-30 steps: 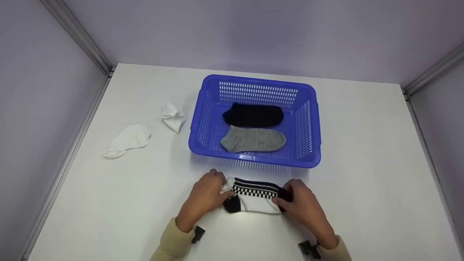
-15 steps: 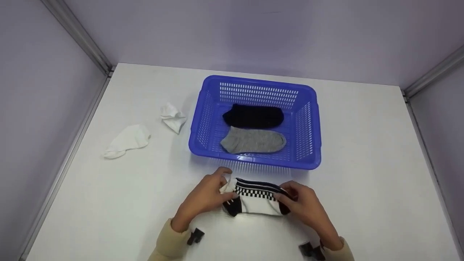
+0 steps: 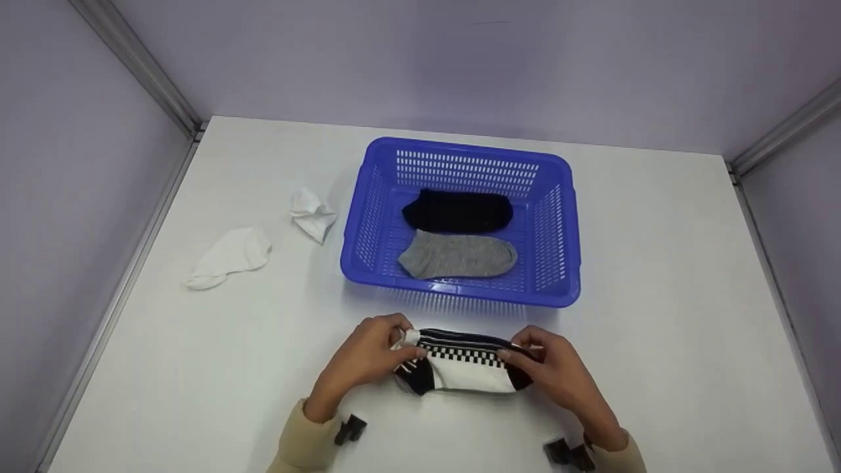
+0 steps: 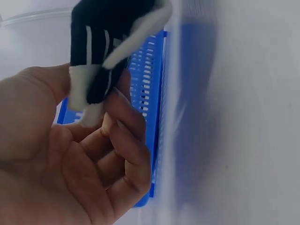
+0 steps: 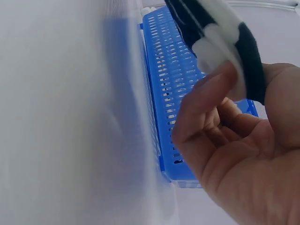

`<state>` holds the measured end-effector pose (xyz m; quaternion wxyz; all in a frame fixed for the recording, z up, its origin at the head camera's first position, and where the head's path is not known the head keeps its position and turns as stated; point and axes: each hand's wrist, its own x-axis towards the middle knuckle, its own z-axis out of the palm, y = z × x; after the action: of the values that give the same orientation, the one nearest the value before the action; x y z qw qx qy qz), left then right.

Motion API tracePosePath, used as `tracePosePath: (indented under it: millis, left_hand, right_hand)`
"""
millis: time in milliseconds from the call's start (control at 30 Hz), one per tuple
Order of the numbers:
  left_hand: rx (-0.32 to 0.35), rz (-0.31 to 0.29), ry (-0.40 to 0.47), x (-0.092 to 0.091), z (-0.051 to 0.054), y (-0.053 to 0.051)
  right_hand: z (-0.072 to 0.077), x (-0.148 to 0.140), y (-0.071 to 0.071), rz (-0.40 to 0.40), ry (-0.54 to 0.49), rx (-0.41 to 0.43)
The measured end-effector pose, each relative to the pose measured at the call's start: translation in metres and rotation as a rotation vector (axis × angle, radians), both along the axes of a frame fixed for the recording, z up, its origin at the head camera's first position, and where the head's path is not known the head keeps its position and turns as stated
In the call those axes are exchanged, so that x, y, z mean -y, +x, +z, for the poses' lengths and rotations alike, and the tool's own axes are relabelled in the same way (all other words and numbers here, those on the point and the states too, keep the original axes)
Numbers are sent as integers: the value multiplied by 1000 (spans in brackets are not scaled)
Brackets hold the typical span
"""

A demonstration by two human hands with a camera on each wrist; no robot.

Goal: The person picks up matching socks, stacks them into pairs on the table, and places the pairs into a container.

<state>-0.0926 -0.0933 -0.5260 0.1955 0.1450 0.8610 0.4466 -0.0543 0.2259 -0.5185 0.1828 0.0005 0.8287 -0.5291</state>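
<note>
A black-and-white sock (image 3: 470, 371) with stripes and a checkered band is stretched sideways between both hands, in front of the basket. My left hand (image 3: 364, 355) pinches its left end between thumb and fingers; the left wrist view shows the white edge of the sock (image 4: 84, 84) in that pinch. My right hand (image 3: 558, 371) pinches the dark right end, thumb on the near side. In the right wrist view the index finger (image 5: 206, 93) presses against the sock's end. The parts under the fingers are hidden.
Behind the sock stands a blue plastic basket (image 3: 460, 292), holding a black sock (image 3: 460, 211) and a grey sock (image 3: 460, 256) laid side by side. Left of it, a crumpled white sock (image 3: 313, 213) and a flatter white sock (image 3: 230, 256) lie on the white table (image 3: 657, 295). Walls enclose three sides.
Both hands keep their places at the sock's ends. The left fingers, lifted apart half a second ago, have come down on the sock's edge and pinch it. The sock has shifted slightly toward me.
</note>
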Motion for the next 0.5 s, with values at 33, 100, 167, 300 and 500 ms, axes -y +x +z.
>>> tracePosePath:
  millis: [33,100,167,300,500]
  left_hand:
    - [-7,8,-4,1,0,0]
    - [-21,19,-15,1,0,1]
    - [-32,13,-16,0,1,1]
    - [-3,-31,69,-2,0,2]
    - [43,-51,175,-1,0,0]
  right_hand:
    - [0,-1,0,-1,-15,2]
    - [-1,-2,-1,-8,-30,-4]
    - [-2,-3,-1,-17,-37,-13]
    - [-2,-5,0,-19,-33,-29]
    - [3,-7,0,30,-5,-23]
